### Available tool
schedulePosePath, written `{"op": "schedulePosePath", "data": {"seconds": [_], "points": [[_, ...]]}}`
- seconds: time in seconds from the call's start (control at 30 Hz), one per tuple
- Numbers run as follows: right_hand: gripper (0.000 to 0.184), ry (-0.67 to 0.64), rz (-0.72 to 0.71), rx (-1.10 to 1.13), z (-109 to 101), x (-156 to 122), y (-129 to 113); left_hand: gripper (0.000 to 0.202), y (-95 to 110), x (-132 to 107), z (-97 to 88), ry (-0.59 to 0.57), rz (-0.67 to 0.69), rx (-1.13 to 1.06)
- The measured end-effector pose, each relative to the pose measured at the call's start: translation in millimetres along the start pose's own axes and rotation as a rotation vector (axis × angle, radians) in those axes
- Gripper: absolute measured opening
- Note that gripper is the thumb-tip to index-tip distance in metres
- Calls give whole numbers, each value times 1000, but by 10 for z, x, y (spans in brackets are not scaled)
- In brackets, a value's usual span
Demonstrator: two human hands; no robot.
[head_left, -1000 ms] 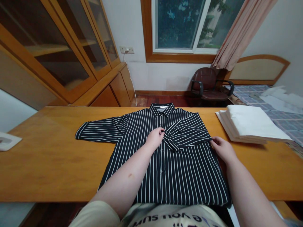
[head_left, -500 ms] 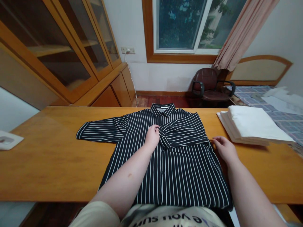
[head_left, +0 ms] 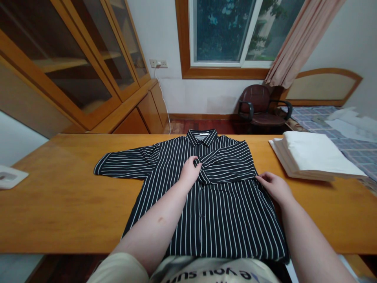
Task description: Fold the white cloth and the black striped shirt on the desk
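Observation:
A black shirt with white stripes (head_left: 229, 220) lies front up on the wooden table, collar toward the far edge. Its right-hand sleeve (head_left: 232, 161) is folded across the chest, while the other sleeve (head_left: 126, 162) stretches out flat to the left. My left hand (head_left: 190, 171) is closed on the cuff of the folded sleeve near the button line. At the shirt's right side, my right hand (head_left: 275, 188) pinches the edge where the sleeve folds over. The lower hem reaches the near table edge by my body.
A stack of white folded sheets (head_left: 315, 155) sits at the table's (head_left: 67, 212) right. A white object (head_left: 13, 177) lies at the far left. Beyond the table stand a glass-door cabinet (head_left: 118, 98), a brown office chair (head_left: 259, 102) and a bed (head_left: 338, 118).
My right hand has moved slightly left and taken hold of the shirt's fold edge. My left hand stays at the cuff, its fingers shifted a little.

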State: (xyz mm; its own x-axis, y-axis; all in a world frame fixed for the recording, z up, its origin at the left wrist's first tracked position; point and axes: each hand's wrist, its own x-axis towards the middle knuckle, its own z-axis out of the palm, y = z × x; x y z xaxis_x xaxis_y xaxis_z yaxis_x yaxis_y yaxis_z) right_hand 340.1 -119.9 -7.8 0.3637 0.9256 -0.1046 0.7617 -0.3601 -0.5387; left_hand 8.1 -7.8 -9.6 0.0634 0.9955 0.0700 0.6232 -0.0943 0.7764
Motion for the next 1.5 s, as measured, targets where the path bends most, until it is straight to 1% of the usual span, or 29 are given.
{"op": "schedulePosePath", "data": {"seconds": [0.1, 0.27, 0.33, 0.43, 0.53, 0.6, 0.7, 0.77, 0.83, 0.9, 1.0, 1.03, 1.1, 1.27, 1.33, 1.37, 1.43, 1.5], "points": [[31, -14, 2, -85, 4, 2, -5, 26, 55, -22, -39, 8, -6, -2], [31, 4, -6, -91, -4, 4, 0, 24, 48, -11, -60, 70, -36, -30], [30, 10, 13, -95, -1, 5, -5, 27, 15, -1, -47, 83, -25, -20], [26, 26, 31, -76, 14, 12, -9, 34, -20, -2, -22, 82, 34, 7], [27, 50, 21, -35, 33, 26, 7, 36, -12, -27, -10, 69, 99, 78], [28, 76, 12, 4, 42, 34, 22, 35, 19, -51, -17, 81, 110, 159], [32, 161, 17, 78, 50, 40, 36, 34, 89, -89, -45, 97, 133, 268], [35, 209, 11, 120, 52, 34, 33, 33, 132, -112, -59, 37, 197, 297], [38, 202, -41, 141, 53, 22, 19, 35, 152, -130, -55, -81, 289, 298], [41, 149, -165, 133, 60, 8, -4, 41, 144, -142, -32, -210, 355, 299], [44, 74, -393, 81, 83, -10, -39, 53, 102, -149, 6, -346, 359, 355], [45, 55, -447, 65, 92, -15, -50, 56, 88, -148, 13, -373, 348, 382], [46, 19, -499, 43, 106, -23, -73, 60, 69, -144, 13, -405, 339, 427], [51, -63, -516, -35, 97, 31, -181, 61, 51, -137, -6, -444, 331, 434], [54, -85, -537, -76, 96, 111, -258, 64, 50, -138, -3, -424, 324, 422], [55, -92, -544, -96, 102, 165, -303, 66, 53, -138, -2, -392, 310, 416], [58, -84, -533, -134, 130, 292, -394, 65, 68, -135, -4, -293, 252, 399], [60, -42, -487, -173, 176, 422, -482, 56, 89, -122, -20, -182, 180, 378]]}}
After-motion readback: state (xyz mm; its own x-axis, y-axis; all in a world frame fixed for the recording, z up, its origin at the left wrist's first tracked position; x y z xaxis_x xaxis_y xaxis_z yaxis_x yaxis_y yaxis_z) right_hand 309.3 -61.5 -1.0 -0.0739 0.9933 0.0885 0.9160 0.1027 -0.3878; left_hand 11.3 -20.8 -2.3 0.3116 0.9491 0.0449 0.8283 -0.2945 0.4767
